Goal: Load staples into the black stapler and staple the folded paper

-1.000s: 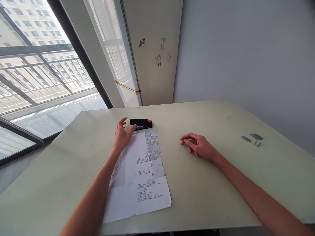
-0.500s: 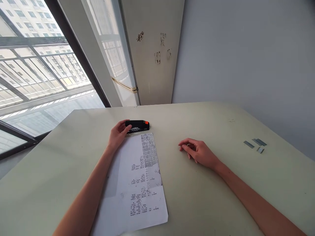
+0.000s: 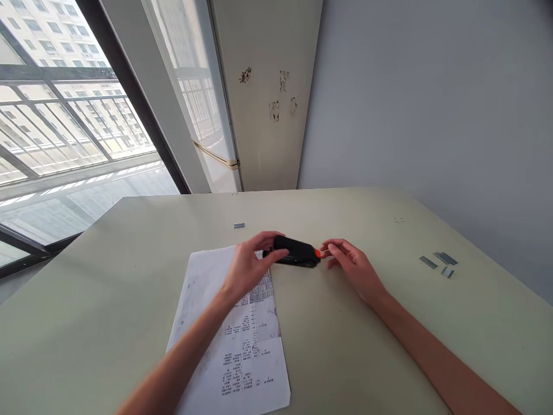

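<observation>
My left hand (image 3: 250,262) grips a black stapler (image 3: 296,252) by its rear end, fingers behind and thumb across the near side. Held over the table, the stapler points right with its red-orange tip toward my right hand (image 3: 349,265). That hand has its fingers loosely bent and partly apart, the fingertips right at the red tip; contact is hard to make out. Beneath my left hand and forearm lie printed paper sheets (image 3: 254,374), their upper part partly covered.
A small strip of staples (image 3: 239,225) lies on the table (image 3: 108,305) beyond the paper. More staple strips (image 3: 444,257) are grouped at the right. A wall (image 3: 410,104) borders the table's far right, and a window (image 3: 73,121) is at the left.
My left hand has lifted the stapler off the table and brought it right and nearer, to my right hand. A staple strip now shows where the stapler was.
</observation>
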The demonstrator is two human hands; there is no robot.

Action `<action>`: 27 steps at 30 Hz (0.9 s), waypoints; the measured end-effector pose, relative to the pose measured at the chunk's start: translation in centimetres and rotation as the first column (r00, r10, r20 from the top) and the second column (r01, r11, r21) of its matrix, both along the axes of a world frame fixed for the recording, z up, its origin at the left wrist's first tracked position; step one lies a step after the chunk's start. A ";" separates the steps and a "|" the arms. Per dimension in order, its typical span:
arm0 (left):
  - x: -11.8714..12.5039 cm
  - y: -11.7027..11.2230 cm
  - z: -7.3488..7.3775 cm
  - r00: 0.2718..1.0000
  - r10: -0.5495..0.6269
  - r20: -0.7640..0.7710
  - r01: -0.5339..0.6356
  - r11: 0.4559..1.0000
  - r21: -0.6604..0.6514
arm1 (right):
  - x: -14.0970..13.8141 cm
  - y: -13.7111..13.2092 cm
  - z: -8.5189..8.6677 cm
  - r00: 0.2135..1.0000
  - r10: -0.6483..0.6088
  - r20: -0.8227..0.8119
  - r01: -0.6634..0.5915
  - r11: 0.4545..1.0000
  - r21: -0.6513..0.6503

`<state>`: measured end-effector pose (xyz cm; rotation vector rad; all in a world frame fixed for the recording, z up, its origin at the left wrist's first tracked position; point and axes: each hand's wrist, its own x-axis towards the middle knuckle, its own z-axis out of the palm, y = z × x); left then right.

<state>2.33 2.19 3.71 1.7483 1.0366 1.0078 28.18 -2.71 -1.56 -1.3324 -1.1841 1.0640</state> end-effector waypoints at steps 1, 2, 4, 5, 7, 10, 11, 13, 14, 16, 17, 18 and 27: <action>1.1 -0.7 -0.1 0.999 -0.033 -0.001 0.033 0.999 -0.032 | 0.1 0.0 0.1 0.998 -0.051 -0.029 0.051 0.999 0.002; 2.0 -1.3 -0.3 0.999 -0.050 0.002 0.050 0.997 -0.058 | 0.2 0.0 0.2 0.996 -0.080 -0.049 0.080 0.997 -0.006; 3.6 -2.4 -0.9 0.999 -0.049 0.007 0.050 0.995 -0.084 | 0.4 0.0 0.3 0.995 -0.083 -0.059 0.081 0.996 -0.030; 4.3 -2.8 -1.2 0.999 -0.037 0.008 0.038 0.996 -0.087 | 0.5 -0.1 0.4 0.996 -0.072 -0.051 0.070 0.997 -0.039; 5.2 -3.5 -1.9 1.000 -0.018 0.013 0.019 0.995 -0.097 | 0.6 -0.1 0.5 0.998 -0.050 -0.028 0.049 0.998 -0.044; 5.7 -4.0 -2.6 1.000 -0.029 0.001 0.029 0.991 -0.131 | 0.8 0.0 0.4 0.998 -0.046 -0.031 0.045 0.999 -0.030; 5.7 -4.1 -2.8 0.999 -0.041 -0.018 0.038 0.991 -0.132 | 0.9 0.0 0.3 0.998 -0.051 -0.041 0.050 0.998 -0.026; 5.3 -3.9 -2.9 0.993 -0.072 -0.097 0.062 0.993 -0.098 | 1.2 0.2 0.1 0.996 -0.067 -0.054 0.066 0.998 -0.018; 5.0 -3.8 -2.9 0.984 -0.088 -0.154 0.079 0.995 -0.066 | 1.3 0.4 0.0 0.996 -0.072 -0.057 0.071 0.997 -0.017; 4.3 -3.6 -2.9 0.956 -0.107 -0.273 0.116 0.993 0.017 | 1.6 0.6 -0.1 0.996 -0.065 -0.064 0.064 0.998 -0.022; 3.9 -3.5 -2.9 0.940 -0.108 -0.323 0.135 0.989 0.060 | 1.7 0.6 -0.1 0.996 -0.055 -0.069 0.053 0.998 -0.029; 3.5 -3.5 -3.0 0.926 -0.106 -0.362 0.151 0.984 0.099 | 1.8 0.7 -0.1 0.996 -0.047 -0.072 0.044 0.998 -0.036; 2.0 -3.0 -3.1 0.880 -0.138 -0.455 0.216 0.968 0.124 | 1.9 0.6 -1.0 0.998 -0.063 -0.028 0.063 0.998 0.004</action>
